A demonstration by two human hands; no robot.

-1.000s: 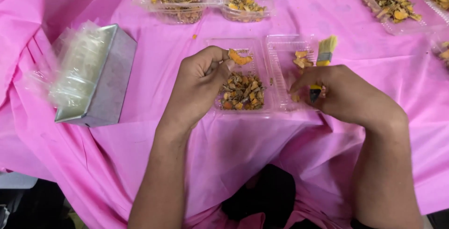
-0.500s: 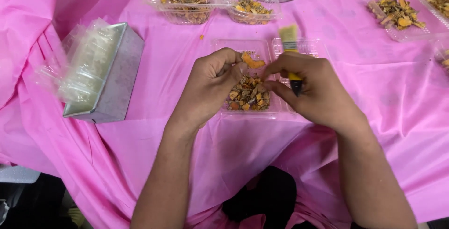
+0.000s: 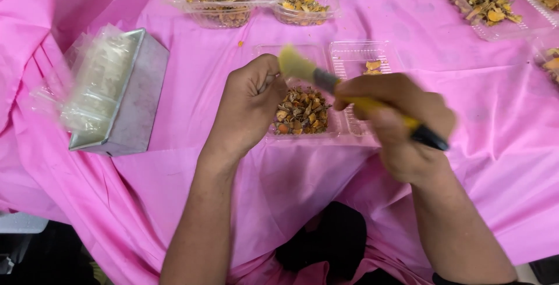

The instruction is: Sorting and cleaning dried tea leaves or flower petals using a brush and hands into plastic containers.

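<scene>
A pink-covered surface [image 3: 174, 180] fills the frame. At the left sits a grey metal box [image 3: 125, 101] with clear plastic bags [image 3: 87, 84] in it. In the centre lies an open clear clamshell tray [image 3: 326, 87], its left half filled with brown and orange dried pieces [image 3: 301, 112]. The right hand [image 3: 402, 128], right of centre, is wrapped around a yellow-handled brush [image 3: 343, 93], bristles blurred above the tray. The left hand [image 3: 247, 107] is a closed fist at the tray's left edge; whether it grips anything cannot be told.
</scene>
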